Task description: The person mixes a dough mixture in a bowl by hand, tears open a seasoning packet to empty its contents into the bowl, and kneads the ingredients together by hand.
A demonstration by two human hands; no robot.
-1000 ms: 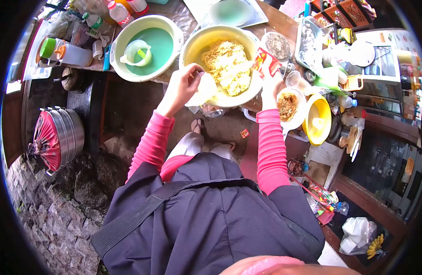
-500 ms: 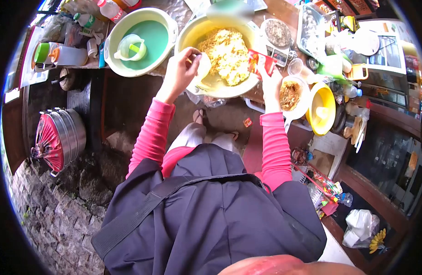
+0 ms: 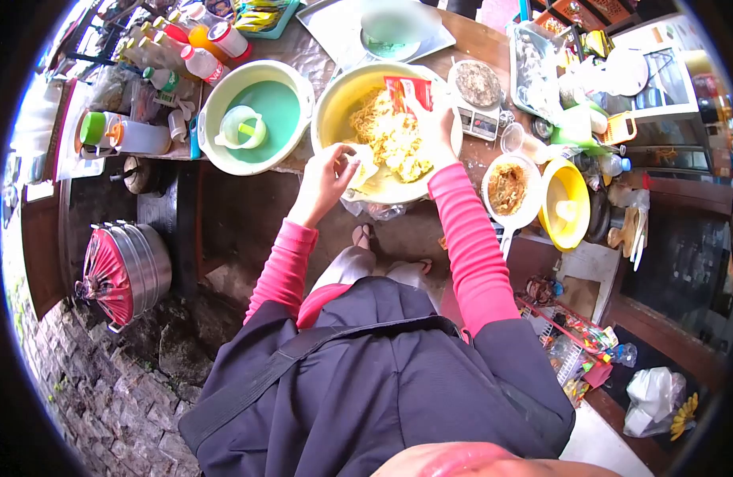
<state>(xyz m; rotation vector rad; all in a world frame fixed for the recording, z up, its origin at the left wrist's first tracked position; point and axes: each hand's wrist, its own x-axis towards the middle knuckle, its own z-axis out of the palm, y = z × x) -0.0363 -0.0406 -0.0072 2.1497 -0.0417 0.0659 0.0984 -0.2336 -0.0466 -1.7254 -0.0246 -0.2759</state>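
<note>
A wooden table (image 3: 482, 44) is stretching across the top of the frame. On it, at upper centre, a big cream basin (image 3: 332, 111) is holding a heap of yellow noodle mixture (image 3: 394, 143). Just beside it, toward the upper left, a pale basin with a green inside (image 3: 280, 103) is carrying a translucent jug (image 3: 241, 129). At the left of the frame, a metal pot (image 3: 150, 266) with a red cloth at one end is standing apart, below table height. Right of centre, a yellow bowl (image 3: 577, 195) is lying next to a white-rimmed, handled container of brown food (image 3: 507, 189); a kitchen scale (image 3: 479, 121) is sitting above them. The right hand (image 3: 436, 131) is gripping a red packet (image 3: 406, 90) in its fingers over the far part of the cream basin. The left hand (image 3: 326, 181), thumb and fingers drawn together, is pinching a small whitish thing (image 3: 363, 163) at that basin's near left rim; what it is, I cannot tell.
</note>
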